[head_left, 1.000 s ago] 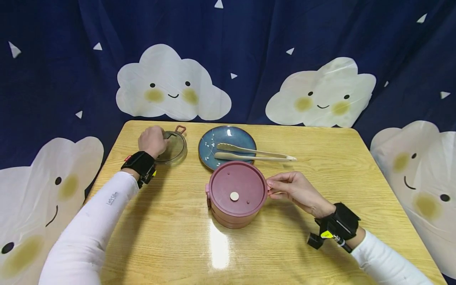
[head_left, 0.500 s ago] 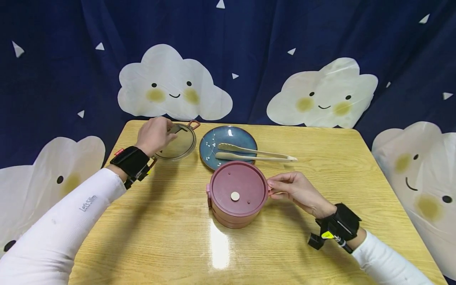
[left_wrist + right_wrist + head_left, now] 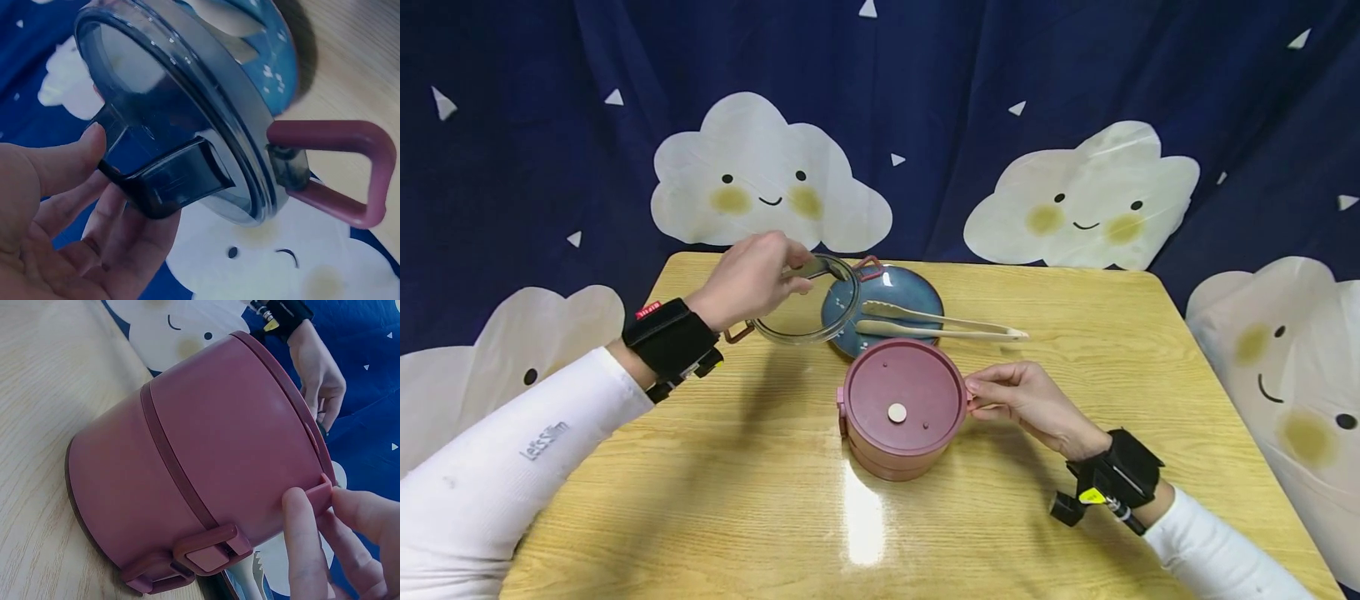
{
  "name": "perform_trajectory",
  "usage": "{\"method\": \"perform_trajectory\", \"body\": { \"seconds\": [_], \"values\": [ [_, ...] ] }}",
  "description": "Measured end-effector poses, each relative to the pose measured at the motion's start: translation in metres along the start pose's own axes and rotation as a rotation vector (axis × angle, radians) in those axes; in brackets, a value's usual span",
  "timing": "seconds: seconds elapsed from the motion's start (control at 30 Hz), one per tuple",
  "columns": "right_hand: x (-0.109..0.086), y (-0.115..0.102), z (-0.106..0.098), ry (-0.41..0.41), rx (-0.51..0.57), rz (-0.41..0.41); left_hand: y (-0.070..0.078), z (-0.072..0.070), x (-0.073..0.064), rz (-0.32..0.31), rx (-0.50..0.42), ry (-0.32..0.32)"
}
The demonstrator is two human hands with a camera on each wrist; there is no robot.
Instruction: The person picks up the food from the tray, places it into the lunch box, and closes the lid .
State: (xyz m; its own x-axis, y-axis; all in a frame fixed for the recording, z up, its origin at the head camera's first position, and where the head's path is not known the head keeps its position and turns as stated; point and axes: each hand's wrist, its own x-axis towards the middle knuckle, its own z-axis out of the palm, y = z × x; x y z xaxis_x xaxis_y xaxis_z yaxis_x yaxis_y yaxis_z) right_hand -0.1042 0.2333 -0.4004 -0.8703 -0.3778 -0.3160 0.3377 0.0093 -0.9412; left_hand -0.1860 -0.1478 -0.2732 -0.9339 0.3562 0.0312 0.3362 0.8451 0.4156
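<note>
My left hand (image 3: 752,279) holds a clear, grey-tinted lid (image 3: 842,312) by the dark handle (image 3: 178,181) on its top, fingers and thumb around it. A reddish clasp (image 3: 378,178) swings out from the lid's rim, and a second one (image 3: 739,333) shows at its opposite side. The lid hangs above the table, overlapping the plate's left part in the head view. My right hand (image 3: 1026,404) pinches a small pink tab (image 3: 320,495) high on the side of a round, mauve-pink stacked lunch box (image 3: 219,437). The box stands upright with its own flat cover (image 3: 902,375) on.
A blue plate (image 3: 913,287) with white blossom marks lies behind the lunch box. Beige tongs (image 3: 973,329) lie across it, their joined end past its right rim. The wooden table (image 3: 760,517) ends at a dark blue cloud-patterned curtain (image 3: 925,75).
My left hand has lifted the clear lid from the table's back left and carried it right, toward the plate. My right hand keeps its pinch on the lunch box, which stays put.
</note>
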Motion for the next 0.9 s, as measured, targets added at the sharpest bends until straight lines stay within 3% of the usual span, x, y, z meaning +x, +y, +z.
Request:
{"method": "perform_trajectory", "body": {
  "seconds": [0.23,0.5,0.7,0.9],
  "values": [
    [-0.002,0.0,0.0,-0.002,0.0,-0.004,0.029,0.002,-0.007,0.121,0.006,-0.035],
    [-0.001,0.0,0.001,-0.004,0.001,-0.006,0.056,0.018,-0.019,0.234,0.017,-0.086],
    [0.0,0.001,0.001,-0.009,0.0,-0.009,0.068,0.028,-0.026,0.331,0.049,-0.087],
    [-0.001,0.001,0.0,-0.008,-0.001,-0.008,0.076,0.032,-0.028,0.355,0.04,-0.111]
  ]
}}
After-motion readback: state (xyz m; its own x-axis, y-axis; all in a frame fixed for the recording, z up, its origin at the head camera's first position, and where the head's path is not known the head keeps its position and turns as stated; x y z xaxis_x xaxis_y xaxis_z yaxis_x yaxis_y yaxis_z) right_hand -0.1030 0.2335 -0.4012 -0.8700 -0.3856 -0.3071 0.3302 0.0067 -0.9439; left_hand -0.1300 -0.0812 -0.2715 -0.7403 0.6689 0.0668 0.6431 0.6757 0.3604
